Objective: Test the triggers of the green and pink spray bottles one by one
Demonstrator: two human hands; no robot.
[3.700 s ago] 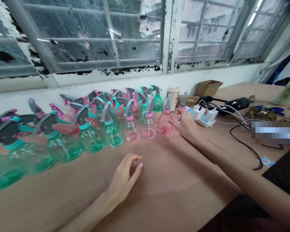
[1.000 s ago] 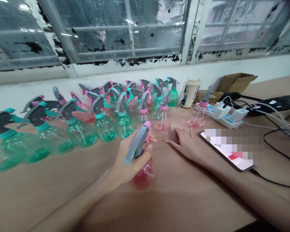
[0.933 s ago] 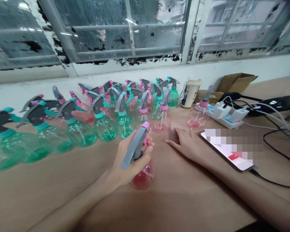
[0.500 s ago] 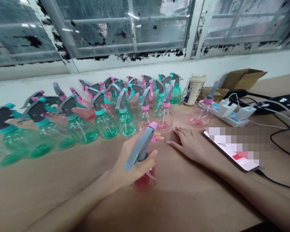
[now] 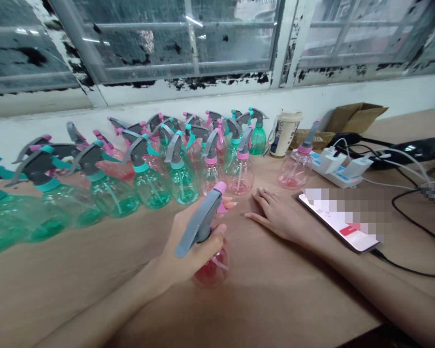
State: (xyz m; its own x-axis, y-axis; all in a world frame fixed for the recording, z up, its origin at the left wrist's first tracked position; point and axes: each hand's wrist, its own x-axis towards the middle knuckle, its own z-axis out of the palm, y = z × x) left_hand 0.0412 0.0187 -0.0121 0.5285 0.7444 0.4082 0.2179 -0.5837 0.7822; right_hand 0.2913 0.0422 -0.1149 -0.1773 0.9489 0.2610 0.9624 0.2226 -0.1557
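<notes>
A pink spray bottle (image 5: 210,273) with a grey and pink trigger head stands upright on the wooden table (image 5: 275,290). My left hand (image 5: 183,251) is wrapped around its neck, below the head; the bottle's body is partly hidden by the fingers. To the right, my right hand (image 5: 281,217) lies flat on the table, fingers stretched out, holding nothing. Beyond both hands, a green spray bottle (image 5: 184,181) and a clear pink spray bottle (image 5: 240,176) stand among several others in rows. Another pink spray bottle (image 5: 295,169) stands apart, beyond my right hand.
A phone (image 5: 339,222) on a cable lies right of my right hand. Behind it are a white power strip (image 5: 342,176) with plugs and loose cords, a paper cup (image 5: 285,134) and an open cardboard box (image 5: 357,117). A wall with windows (image 5: 148,43) borders the table's back.
The whole view has shifted slightly, so things appear farther left. My left hand keeps hold of the pink spray bottle, and my right hand stays flat on the table.
</notes>
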